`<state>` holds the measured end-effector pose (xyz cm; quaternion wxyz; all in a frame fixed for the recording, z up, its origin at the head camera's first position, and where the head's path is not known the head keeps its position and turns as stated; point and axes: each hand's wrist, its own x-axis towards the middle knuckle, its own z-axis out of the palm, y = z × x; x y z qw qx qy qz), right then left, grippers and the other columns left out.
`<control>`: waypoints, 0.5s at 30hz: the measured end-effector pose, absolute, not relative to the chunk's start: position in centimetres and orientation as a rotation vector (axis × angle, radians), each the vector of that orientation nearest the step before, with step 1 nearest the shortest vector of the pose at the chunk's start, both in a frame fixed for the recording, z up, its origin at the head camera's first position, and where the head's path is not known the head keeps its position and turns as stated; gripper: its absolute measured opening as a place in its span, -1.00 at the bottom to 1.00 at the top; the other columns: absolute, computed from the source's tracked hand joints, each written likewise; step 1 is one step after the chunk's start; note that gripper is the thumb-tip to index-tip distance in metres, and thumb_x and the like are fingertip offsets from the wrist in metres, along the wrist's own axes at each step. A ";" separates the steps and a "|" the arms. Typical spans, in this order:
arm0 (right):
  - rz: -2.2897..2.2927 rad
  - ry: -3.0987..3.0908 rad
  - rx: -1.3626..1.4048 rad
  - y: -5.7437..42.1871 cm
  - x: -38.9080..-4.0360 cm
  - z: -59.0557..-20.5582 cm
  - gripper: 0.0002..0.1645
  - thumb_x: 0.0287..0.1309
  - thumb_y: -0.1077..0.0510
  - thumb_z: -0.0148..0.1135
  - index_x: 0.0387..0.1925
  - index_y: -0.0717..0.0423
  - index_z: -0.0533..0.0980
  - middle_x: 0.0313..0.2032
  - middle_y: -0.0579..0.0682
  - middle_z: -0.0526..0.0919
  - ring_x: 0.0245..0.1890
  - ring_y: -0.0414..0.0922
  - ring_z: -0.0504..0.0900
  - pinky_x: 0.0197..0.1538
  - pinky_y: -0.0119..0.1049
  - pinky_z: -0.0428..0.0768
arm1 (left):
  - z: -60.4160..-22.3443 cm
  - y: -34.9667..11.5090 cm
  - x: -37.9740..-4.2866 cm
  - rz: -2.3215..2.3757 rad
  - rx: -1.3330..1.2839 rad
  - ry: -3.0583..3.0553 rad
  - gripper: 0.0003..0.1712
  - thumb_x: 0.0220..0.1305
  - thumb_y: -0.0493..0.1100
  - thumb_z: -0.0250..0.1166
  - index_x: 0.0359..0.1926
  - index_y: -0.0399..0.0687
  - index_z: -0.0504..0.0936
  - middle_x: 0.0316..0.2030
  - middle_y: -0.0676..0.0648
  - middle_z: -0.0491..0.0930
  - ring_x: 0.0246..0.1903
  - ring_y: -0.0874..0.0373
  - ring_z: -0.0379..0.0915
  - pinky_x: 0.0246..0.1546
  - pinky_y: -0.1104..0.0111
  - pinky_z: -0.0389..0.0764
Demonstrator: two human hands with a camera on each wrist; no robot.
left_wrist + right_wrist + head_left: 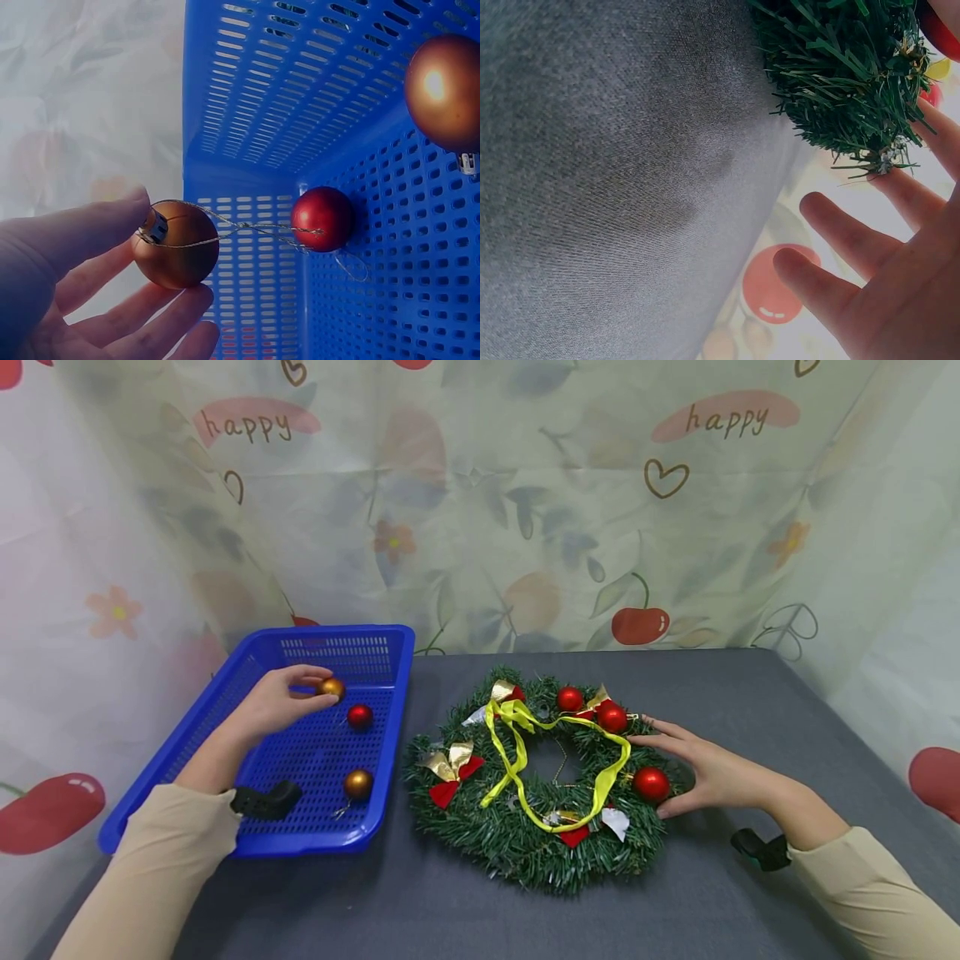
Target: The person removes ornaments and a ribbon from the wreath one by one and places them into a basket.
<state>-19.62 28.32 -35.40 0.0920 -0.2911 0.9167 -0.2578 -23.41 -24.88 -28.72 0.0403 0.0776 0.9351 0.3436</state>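
Over the blue basket, my left hand (281,697) pinches a gold bauble (180,244) between thumb and fingers. A thin looped string trails from its silver cap in the left wrist view. Below it in the basket lie a red bauble (360,717) and another gold bauble (357,785). My right hand (716,772) is at the right edge of a green wreath (487,852), fingers spread and fairly straight, fingertips right at the needles. Near those fingers sit red baubles (651,785) on the wreath. A yellow ribbon (517,768) lies looped across it, among gold, red and white bows.
The blue basket (401,727) stands left of the wreath on a grey cloth-covered table (450,918). Behind and at both sides hang printed curtains (472,552). Each wrist wears a black strap (270,800).
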 end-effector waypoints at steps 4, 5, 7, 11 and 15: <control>-0.767 2.724 -0.868 28.3 -19.6 -35.4 0.06 -0.21 -0.24 0.45 0.33 -0.06 0.23 0.39 0.32 -0.03 0.32 0.36 0.07 0.09 0.35 0.31 | -28.9 -24.9 -23.5 1.001 0.258 2.896 -0.40 0.30 -0.06 0.18 0.23 -0.35 0.34 0.16 -0.46 0.36 0.12 -0.36 0.37 0.06 -0.06 0.48; -0.767 2.724 -0.867 28.3 -19.6 -35.4 0.06 -0.22 -0.24 0.45 0.33 -0.05 0.23 0.39 0.33 -0.03 0.32 0.36 0.07 0.09 0.35 0.31 | -28.9 -24.9 -23.5 0.984 0.261 2.906 -0.41 0.29 -0.07 0.18 0.22 -0.35 0.35 0.16 -0.46 0.37 0.11 -0.36 0.38 0.05 -0.05 0.48; -0.766 2.724 -0.865 28.3 -19.6 -35.4 0.06 -0.22 -0.24 0.45 0.33 -0.05 0.23 0.39 0.33 -0.03 0.32 0.36 0.07 0.09 0.35 0.31 | -29.0 -25.0 -23.6 0.952 0.270 2.922 -0.42 0.29 -0.08 0.18 0.21 -0.35 0.36 0.14 -0.46 0.38 0.11 -0.36 0.39 0.04 -0.05 0.49; -0.764 2.725 -0.859 28.2 -19.6 -35.3 0.06 -0.22 -0.24 0.45 0.33 -0.04 0.23 0.39 0.32 -0.03 0.32 0.36 0.08 0.10 0.35 0.31 | -29.1 -25.2 -23.6 0.919 0.272 2.924 -0.39 0.29 -0.03 0.18 0.22 -0.34 0.35 0.15 -0.47 0.37 0.11 -0.36 0.38 0.02 -0.05 0.50; -0.761 2.728 -0.860 28.2 -19.6 -35.2 0.06 -0.22 -0.24 0.45 0.32 -0.03 0.23 0.39 0.32 -0.02 0.31 0.35 0.09 0.11 0.35 0.31 | -29.1 -25.2 -23.7 0.932 0.249 2.917 -0.37 0.29 0.01 0.17 0.24 -0.31 0.34 0.18 -0.47 0.35 0.12 -0.36 0.37 0.03 -0.06 0.49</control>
